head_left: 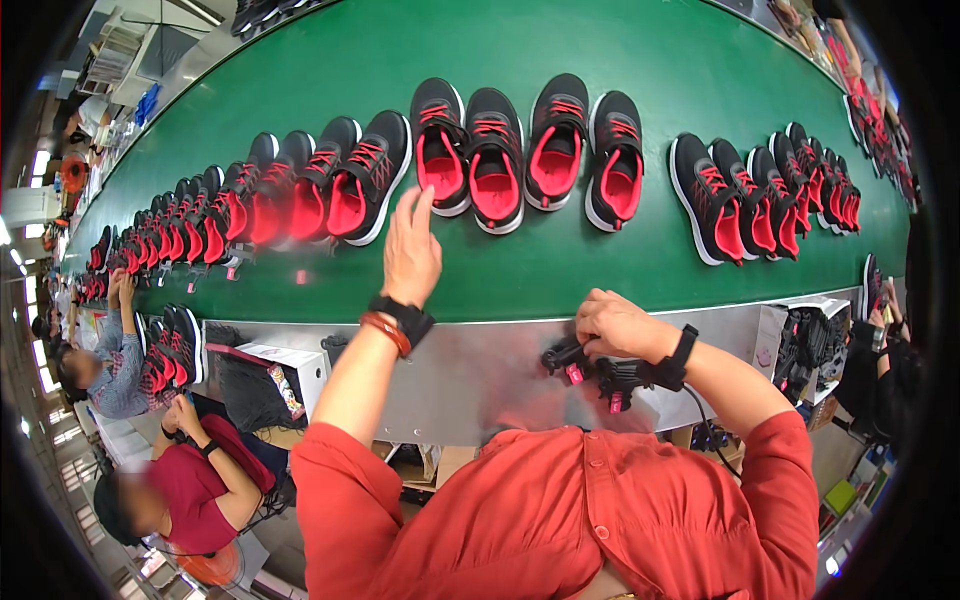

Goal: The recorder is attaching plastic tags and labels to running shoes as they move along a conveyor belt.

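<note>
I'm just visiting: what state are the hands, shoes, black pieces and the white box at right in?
Left hand: fingers extended, tips at the heel of the leftmost middle shoe; contact unclear.
Right hand: fingers curled at the black pieces; grip unclear.
Four middle shoes: upright, laced, toes pointing away.
Left shoe row: upright, side by side.
Right shoe group: upright, close together.
Right white box: open, black items inside.

The left arm (352, 390) reaches out over the green table (500, 275). The left hand (412, 255) is loose, pointing toward the table's far side. The right arm (738, 388) bends in; the right hand (622, 326) curls at the table's near edge.
</note>
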A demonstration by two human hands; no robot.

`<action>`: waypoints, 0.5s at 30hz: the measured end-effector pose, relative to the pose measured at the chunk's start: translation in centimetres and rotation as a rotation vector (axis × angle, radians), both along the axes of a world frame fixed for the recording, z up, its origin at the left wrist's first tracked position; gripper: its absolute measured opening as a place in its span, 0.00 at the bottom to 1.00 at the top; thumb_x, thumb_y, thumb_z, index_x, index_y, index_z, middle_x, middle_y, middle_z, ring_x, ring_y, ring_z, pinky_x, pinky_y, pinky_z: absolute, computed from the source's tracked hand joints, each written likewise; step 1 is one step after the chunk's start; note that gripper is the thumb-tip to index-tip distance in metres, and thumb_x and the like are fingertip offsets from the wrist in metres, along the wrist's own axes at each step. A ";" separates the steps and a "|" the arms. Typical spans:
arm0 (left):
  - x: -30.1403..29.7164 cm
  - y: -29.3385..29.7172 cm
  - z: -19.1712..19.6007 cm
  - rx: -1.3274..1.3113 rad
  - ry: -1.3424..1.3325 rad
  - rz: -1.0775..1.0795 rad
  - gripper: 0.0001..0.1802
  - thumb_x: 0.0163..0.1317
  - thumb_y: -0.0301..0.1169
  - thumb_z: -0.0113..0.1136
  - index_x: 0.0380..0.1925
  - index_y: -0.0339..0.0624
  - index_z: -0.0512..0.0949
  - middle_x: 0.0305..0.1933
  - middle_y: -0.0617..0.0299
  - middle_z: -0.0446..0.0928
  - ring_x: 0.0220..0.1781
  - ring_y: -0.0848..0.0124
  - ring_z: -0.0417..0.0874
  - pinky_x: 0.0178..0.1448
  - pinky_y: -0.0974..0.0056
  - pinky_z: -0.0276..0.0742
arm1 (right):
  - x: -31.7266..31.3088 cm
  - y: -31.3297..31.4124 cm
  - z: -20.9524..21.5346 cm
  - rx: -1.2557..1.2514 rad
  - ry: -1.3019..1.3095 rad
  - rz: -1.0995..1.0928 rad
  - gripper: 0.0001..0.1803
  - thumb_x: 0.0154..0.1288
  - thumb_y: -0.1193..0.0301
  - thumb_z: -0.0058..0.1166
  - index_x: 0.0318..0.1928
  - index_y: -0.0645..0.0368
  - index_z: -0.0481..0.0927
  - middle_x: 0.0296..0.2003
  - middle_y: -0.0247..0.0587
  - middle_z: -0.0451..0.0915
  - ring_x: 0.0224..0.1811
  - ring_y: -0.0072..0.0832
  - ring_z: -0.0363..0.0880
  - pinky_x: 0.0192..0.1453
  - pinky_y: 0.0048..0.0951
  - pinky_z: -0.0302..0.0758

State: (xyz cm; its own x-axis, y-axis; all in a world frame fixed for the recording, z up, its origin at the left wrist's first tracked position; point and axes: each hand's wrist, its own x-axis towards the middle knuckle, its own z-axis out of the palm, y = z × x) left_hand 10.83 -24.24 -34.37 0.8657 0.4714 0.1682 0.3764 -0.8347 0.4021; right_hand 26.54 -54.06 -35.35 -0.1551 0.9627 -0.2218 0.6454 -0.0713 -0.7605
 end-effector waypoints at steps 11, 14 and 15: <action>1.4 7.0 -3.5 -0.329 -0.009 -0.231 0.15 0.49 0.14 0.58 0.39 0.36 0.75 0.42 0.52 0.79 0.46 0.53 0.82 0.49 0.60 0.78 | -1.7 13.4 4.8 -0.384 0.782 -0.656 0.25 0.71 0.73 0.43 0.66 0.60 0.57 0.30 0.43 0.81 0.25 0.27 0.82 0.26 0.28 0.78; 1.1 6.6 -3.3 -0.293 -0.017 -0.230 0.14 0.49 0.14 0.59 0.37 0.35 0.75 0.42 0.53 0.79 0.45 0.54 0.82 0.49 0.60 0.79 | -3.4 15.5 3.2 -0.360 0.931 -0.773 0.28 0.73 0.74 0.40 0.70 0.60 0.51 0.32 0.44 0.79 0.24 0.27 0.81 0.26 0.27 0.78; 1.1 6.7 -3.2 -0.287 -0.023 -0.224 0.14 0.49 0.14 0.59 0.37 0.35 0.75 0.42 0.53 0.79 0.45 0.54 0.82 0.49 0.60 0.79 | -3.9 16.1 2.5 -0.344 0.982 -0.818 0.29 0.73 0.74 0.39 0.71 0.61 0.50 0.33 0.45 0.78 0.24 0.27 0.81 0.26 0.26 0.78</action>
